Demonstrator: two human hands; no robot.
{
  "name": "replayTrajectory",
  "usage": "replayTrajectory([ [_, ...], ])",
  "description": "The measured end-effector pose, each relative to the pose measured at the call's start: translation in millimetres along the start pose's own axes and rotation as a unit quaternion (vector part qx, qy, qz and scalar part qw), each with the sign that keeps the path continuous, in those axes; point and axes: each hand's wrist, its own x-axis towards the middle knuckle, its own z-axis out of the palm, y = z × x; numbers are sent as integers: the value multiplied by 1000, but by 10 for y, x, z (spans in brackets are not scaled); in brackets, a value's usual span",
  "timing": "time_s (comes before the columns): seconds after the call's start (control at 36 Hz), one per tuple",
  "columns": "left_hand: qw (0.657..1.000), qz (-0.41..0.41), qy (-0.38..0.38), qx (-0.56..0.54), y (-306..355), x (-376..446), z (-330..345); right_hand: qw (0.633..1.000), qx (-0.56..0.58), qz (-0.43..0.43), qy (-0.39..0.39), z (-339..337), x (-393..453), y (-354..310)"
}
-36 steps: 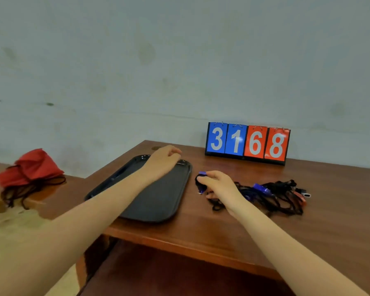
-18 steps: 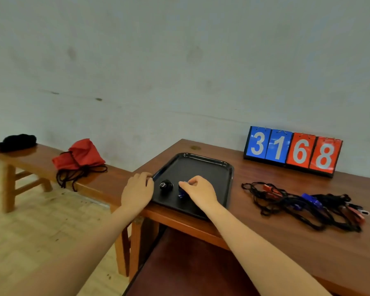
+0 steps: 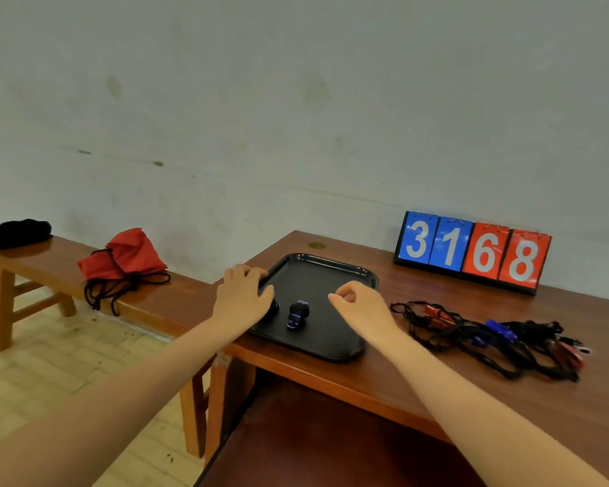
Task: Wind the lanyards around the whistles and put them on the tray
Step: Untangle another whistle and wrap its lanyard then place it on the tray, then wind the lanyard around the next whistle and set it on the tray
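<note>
Black tray (image 3: 345, 272) on bench (image 3: 419, 391). Inside tray: blue wound whistle (image 3: 298, 313), released. Above tray's right part: right hand (image 3: 361, 308), loosely curled, empty. On tray's left rim: left hand (image 3: 241, 297), resting. Right of tray: tangled lanyards (image 3: 489, 335).

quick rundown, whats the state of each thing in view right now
blue whistle: lanyard wound round it, lying on the tray, released
second wound whistle: on the tray, mostly hidden by the left hand
tray: flat on the table, near corner
left hand: resting on the tray's left rim
right hand: fingers loosely curled, holding nothing, above the tray
whistle pile: tangled, unwound, on the table
red bag: slumped on the bench
</note>
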Motion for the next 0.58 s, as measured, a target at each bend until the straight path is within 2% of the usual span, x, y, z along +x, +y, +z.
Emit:
replayTrajectory([
  [0.08, 996, 59, -14, -63, 415, 50, -21, 999, 49, 7, 2, -294, -53, 217],
  [0.19, 977, 97, -99, -160, 1025, 14, 155, 994, 89, 34, 47, -690, -142, 603],
  [0.36, 956, 137, -194, -172, 1711, -65, 646, 974, 156, 111, 122, -1236, -306, 1217],
  [0.58, 945, 140, -224, -192, 2226, 90, 1223, 980, 108, 90, 142, -1560, -369, 1695],
])
